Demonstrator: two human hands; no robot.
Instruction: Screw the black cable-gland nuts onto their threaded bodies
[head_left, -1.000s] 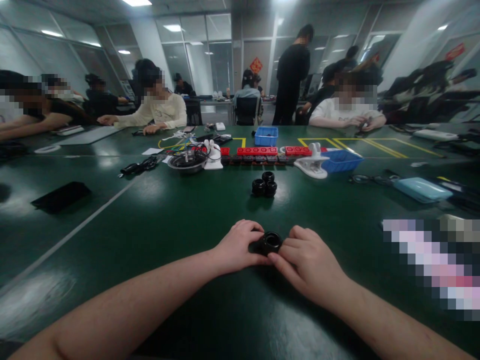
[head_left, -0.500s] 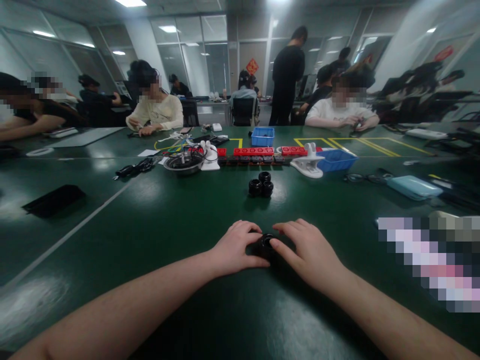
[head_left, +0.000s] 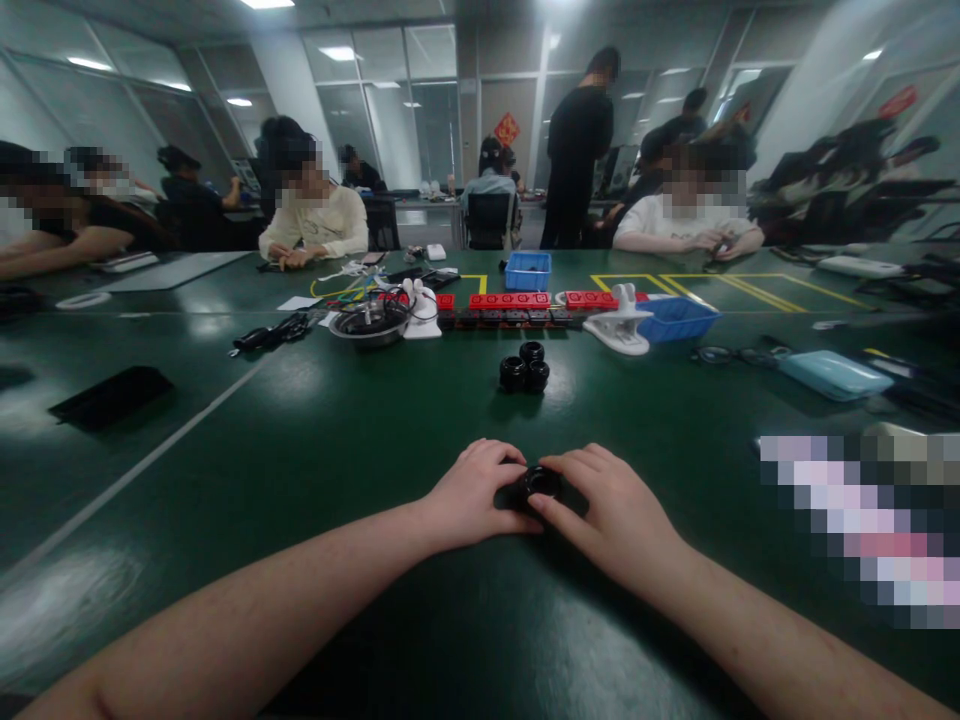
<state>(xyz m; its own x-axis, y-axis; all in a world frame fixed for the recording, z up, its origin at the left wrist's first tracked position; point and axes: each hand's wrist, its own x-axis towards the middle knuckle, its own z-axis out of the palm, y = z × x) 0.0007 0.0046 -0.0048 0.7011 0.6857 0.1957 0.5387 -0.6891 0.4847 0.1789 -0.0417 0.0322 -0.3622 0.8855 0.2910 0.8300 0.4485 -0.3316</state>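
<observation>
Right hand (head_left: 604, 495), spread wider before, now pinching the black ring (head_left: 541, 483) from three o'clock, left hand (head_left: 476, 492) clasping it from nine, three clustered black rings (head_left: 535, 377) at twelve, white clip (head_left: 621, 328) beyond at one

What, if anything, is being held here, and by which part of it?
A glossy black piece: the left grip is around its left side, the right grip at its upper rim.

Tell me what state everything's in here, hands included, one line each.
Glossy black ring: hole facing up
Left hand: curled around the ring's left side
Right hand: thumb and fingers at the ring's rim
Three black rings: clustered together
Metal bowl: holding dark items
Far blue bin: upright, holding dark items
Right blue bin: partly behind white clip, contents unclear
Light-blue case: lying flat
</observation>
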